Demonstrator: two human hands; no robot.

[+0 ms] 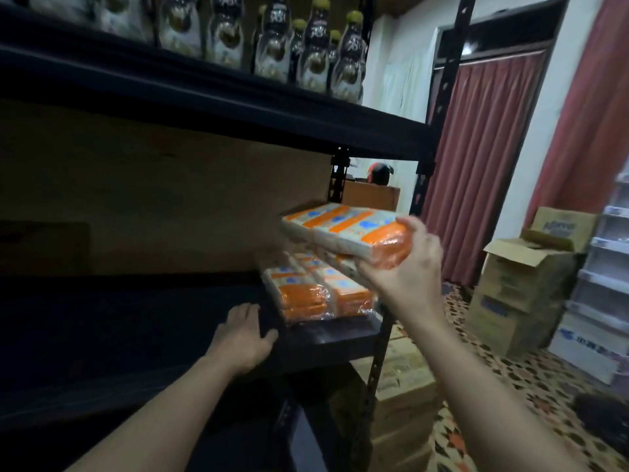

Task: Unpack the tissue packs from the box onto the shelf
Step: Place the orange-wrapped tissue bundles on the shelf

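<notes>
My right hand [405,267] grips the near end of an orange-and-white tissue pack bundle [343,229], holding it level in the air above the right end of the dark shelf [170,321]. Below it, several more orange tissue packs [320,291] lie stacked on the shelf's right end. My left hand [245,335] rests on the shelf's front edge with straight fingers, just left of the stacked packs. A cardboard box [401,379] stands on the floor below the shelf's right corner, partly hidden by my right forearm.
An upper shelf [238,107] carries a row of bottles [306,46]. The rack's black upright post [377,362] stands at the right corner. Stacked cardboard boxes [520,287] and a plastic drawer unit [606,267] stand at the right, before red curtains [483,165].
</notes>
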